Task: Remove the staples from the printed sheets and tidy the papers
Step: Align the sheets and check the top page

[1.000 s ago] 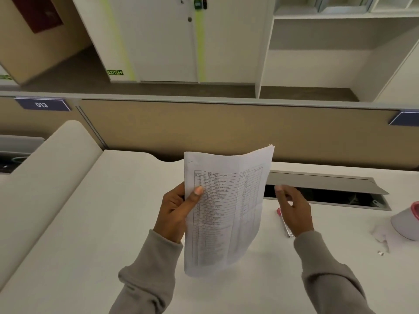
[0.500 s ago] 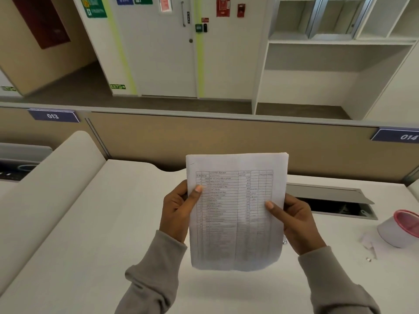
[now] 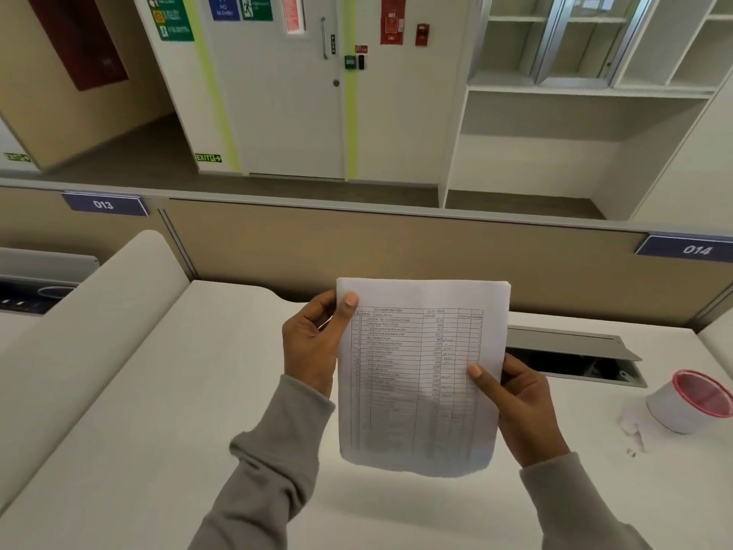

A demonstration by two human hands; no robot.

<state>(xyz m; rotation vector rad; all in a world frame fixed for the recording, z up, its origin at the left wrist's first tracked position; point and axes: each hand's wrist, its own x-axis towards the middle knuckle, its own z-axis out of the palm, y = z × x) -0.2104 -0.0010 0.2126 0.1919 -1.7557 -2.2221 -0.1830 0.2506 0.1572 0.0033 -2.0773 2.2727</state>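
The head view shows the printed sheets (image 3: 422,375) held upright above the tabletop (image 3: 166,391). The left hand (image 3: 313,343) grips their upper left edge, thumb on the front. The right hand (image 3: 515,402) grips their right edge lower down, thumb on the front. A white cup (image 3: 688,400) with a pink rim stands on the tabletop, well right of the sheets.
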